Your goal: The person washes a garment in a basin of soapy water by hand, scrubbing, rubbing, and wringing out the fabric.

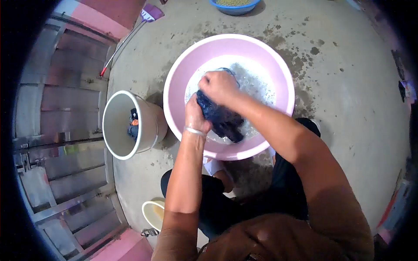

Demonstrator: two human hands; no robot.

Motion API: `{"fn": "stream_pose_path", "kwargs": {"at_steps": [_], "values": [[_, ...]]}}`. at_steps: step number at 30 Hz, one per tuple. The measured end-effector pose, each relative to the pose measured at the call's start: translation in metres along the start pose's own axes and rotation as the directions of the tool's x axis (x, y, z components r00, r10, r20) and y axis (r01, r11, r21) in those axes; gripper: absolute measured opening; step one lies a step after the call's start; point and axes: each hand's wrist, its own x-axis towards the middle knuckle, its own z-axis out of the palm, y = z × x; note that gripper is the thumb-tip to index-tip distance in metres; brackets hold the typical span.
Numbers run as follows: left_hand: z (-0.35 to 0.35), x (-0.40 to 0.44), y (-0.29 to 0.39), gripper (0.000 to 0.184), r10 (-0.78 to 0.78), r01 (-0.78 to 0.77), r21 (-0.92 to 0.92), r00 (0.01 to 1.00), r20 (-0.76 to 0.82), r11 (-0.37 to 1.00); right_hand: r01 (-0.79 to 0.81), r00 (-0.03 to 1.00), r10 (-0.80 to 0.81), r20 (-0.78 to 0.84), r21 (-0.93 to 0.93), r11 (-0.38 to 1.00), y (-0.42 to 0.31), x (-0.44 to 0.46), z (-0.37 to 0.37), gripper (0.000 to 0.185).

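Observation:
A dark blue wet garment (217,115) hangs bunched over soapy water (257,82) in a large pink basin (177,82). My left hand (196,114), with a pale bracelet at the wrist, is closed round the near left side of the cloth. Just above it, my right hand (219,87) is curled into a fist on the upper part of the same garment. The cloth's lower end trails down toward the suds near the basin's front wall. Between the hands, some of the fabric is hidden.
Left of the basin stands a white bucket (152,124) with some dark and orange cloth inside. A small cream tub (150,213) is by my left leg. A blue bowl of greenish grains (235,9) sits beyond the basin, and a purple broom (151,14) leans by the wall. The concrete floor has wet patches.

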Motion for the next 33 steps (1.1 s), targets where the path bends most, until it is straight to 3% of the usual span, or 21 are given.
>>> {"fn": "stream_pose_path", "kwargs": {"at_steps": [1,3,5,6,7,10,11,13,14,15,17,18,20,21,23,25,27,29,31,32,33], "values": [[-0.006,-0.001,-0.001,0.032,-0.001,-0.001,0.03,0.998,0.058,1.0,0.034,0.999,-0.031,0.038,-0.081,0.996,0.022,0.012,0.002,0.029],[0.012,-0.016,0.014,0.037,-0.018,0.017,0.036,0.999,0.035,0.999,0.098,0.945,-0.183,0.271,0.298,0.949,0.03,0.014,-0.013,0.042],[0.018,-0.024,0.027,0.053,-0.059,0.058,0.082,0.998,0.009,0.995,0.068,0.887,-0.256,0.384,0.439,0.896,0.029,0.002,-0.028,0.053],[0.018,-0.023,0.028,0.061,-0.057,0.055,0.123,0.998,0.006,0.991,0.054,0.765,-0.173,0.62,0.206,0.977,0.02,0.002,-0.049,0.059],[-0.009,-0.005,0.026,0.055,-0.065,0.033,0.202,0.985,0.158,0.979,0.086,0.728,-0.187,0.66,0.182,0.98,0.029,0.001,-0.046,0.058],[-0.015,-0.007,0.007,0.042,0.206,-0.255,0.407,0.965,0.16,0.877,-0.005,0.887,-0.124,0.445,0.278,0.961,0.015,-0.005,-0.065,0.037],[-0.019,-0.007,0.001,0.053,0.301,-0.333,0.539,0.942,0.15,0.774,-0.048,0.927,-0.102,0.36,0.385,0.922,0.02,-0.002,-0.064,0.029],[-0.04,-0.001,-0.02,0.065,0.456,-0.45,0.853,0.838,0.3,0.265,-0.143,0.973,0.002,0.232,0.592,0.793,0.021,-0.004,-0.071,0.022],[-0.038,-0.006,-0.033,0.073,0.491,-0.368,0.919,0.833,0.255,0.146,-0.204,0.962,0.022,0.271,0.665,0.718,0.023,0.0,-0.073,0.019],[-0.039,0.0,-0.049,0.059,0.479,-0.371,0.887,0.853,0.208,0.275,-0.197,0.959,0.006,0.283,0.653,0.731,0.02,0.004,-0.075,0.019],[-0.041,0.004,-0.059,0.045,0.352,-0.089,0.947,0.936,-0.027,0.307,-0.264,0.953,0.013,0.302,0.812,0.52,0.012,0.003,-0.077,0.02],[-0.046,0.01,-0.063,0.045,0.364,-0.093,0.941,0.931,-0.034,0.326,-0.278,0.953,0.038,0.3,0.821,0.499,0.005,0.0,-0.081,0.023],[-0.053,0.024,-0.071,0.034,0.506,-0.211,0.968,0.855,0.117,0.133,-0.271,0.955,0.04,0.294,0.811,0.518,0.006,-0.001,-0.081,0.023],[-0.056,0.027,-0.071,0.034,0.51,-0.213,0.965,0.853,0.106,0.155,-0.26,0.96,0.051,0.274,0.812,0.523,0.01,0.0,-0.083,0.023],[-0.061,0.038,-0.063,0.025,0.51,-0.305,0.913,0.85,0.133,0.27,-0.217,0.975,0.163,0.152,0.81,0.545,0.026,0.009,-0.088,0.023],[-0.047,0.023,-0.025,0.025,0.333,-0.275,0.819,0.937,0.11,0.504,-0.228,0.969,0.202,0.139,0.811,0.539,0.061,0.025,-0.104,0.023],[-0.024,-0.002,-0.002,0.024,0.374,-0.392,0.794,0.9,0.225,0.464,-0.226,0.964,0.239,0.119,0.844,0.487,0.09,0.037,-0.112,0.027],[-0.002,-0.019,0.009,0.025,0.402,-0.426,0.66,0.893,0.2,0.618,-0.277,0.957,0.206,0.202,0.843,0.462,0.091,0.041,-0.116,0.036],[-0.008,0.004,0.01,0.024,0.362,-0.365,0.028,0.929,0.075,0.931,-0.258,0.965,0.135,0.223,0.89,0.375,0.082,0.044,-0.105,0.042],[-0.014,0.023,0.015,0.025,0.337,-0.314,-0.183,0.934,0.114,0.932,-0.244,0.97,0.06,0.237,0.93,0.276,0.071,0.043,-0.099,0.048],[-0.007,0.025,0.027,0.027,0.33,-0.25,-0.385,0.931,0.158,0.888,-0.282,0.958,0.057,0.28,0.893,0.351,0.06,0.041,-0.094,0.055]]}}
